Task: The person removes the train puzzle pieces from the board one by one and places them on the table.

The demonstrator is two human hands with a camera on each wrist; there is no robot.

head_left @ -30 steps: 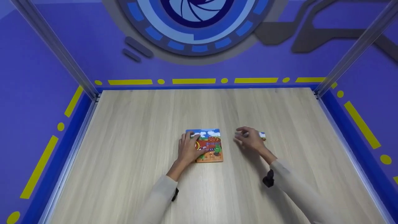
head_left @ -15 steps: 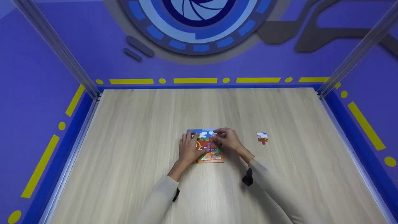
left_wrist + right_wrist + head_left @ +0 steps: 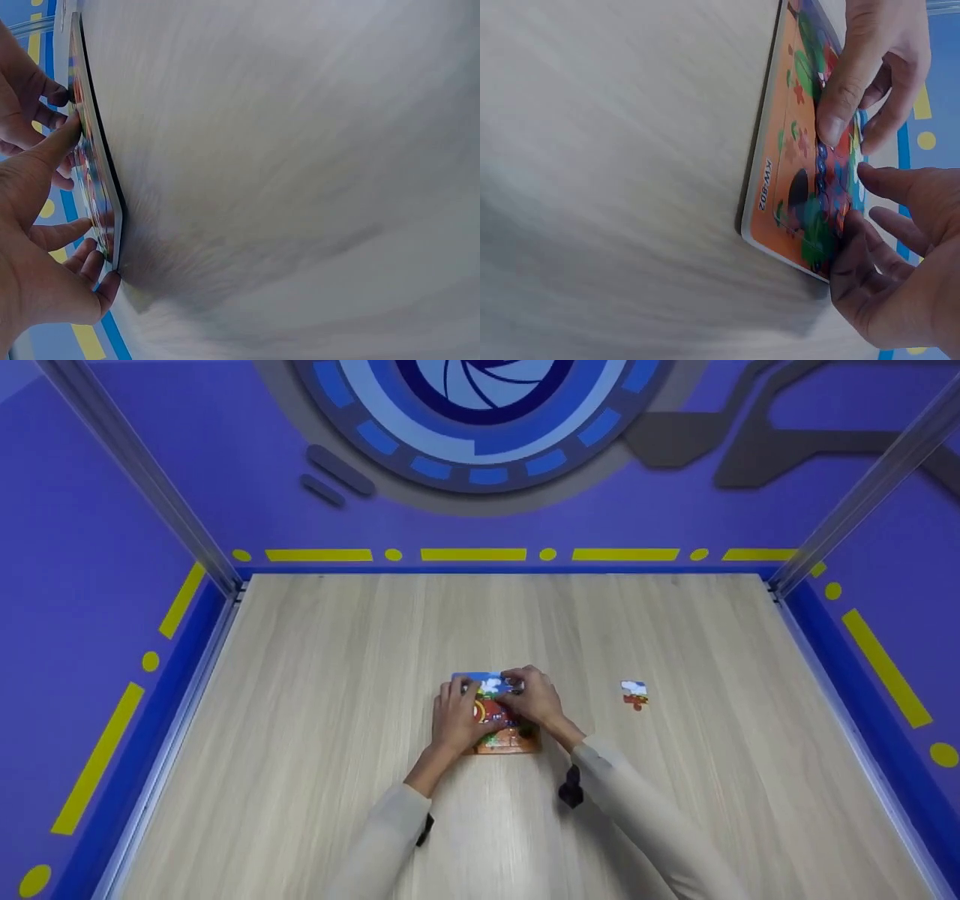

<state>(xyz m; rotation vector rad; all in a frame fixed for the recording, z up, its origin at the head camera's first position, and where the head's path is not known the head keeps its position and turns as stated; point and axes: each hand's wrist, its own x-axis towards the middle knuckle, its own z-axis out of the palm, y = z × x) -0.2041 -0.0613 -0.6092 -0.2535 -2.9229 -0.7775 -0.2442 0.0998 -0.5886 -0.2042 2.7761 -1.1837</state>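
Observation:
A colourful jigsaw puzzle [image 3: 510,742] on a thin board lies on the table, showing blue sky, a red shape and orange ground. My left hand [image 3: 455,720] holds its left side, thumb across the picture and fingertips at the edge. My right hand [image 3: 536,699] is over the upper right part, where its thumb and fingers pinch a small jigsaw piece, mostly hidden by the fingers. In the right wrist view, the board [image 3: 769,221] has its orange border facing me. One loose jigsaw piece [image 3: 634,694], white, blue and red, lies apart to the right.
The light wooden table [image 3: 337,660] is bounded by a blue-purple back wall [image 3: 360,525] with yellow marks. Similar side walls and metal posts [image 3: 172,502] stand left and right.
My right hand has moved left from beside the loose piece to the puzzle's upper right part, uncovering the loose piece. My left hand has stayed on the puzzle.

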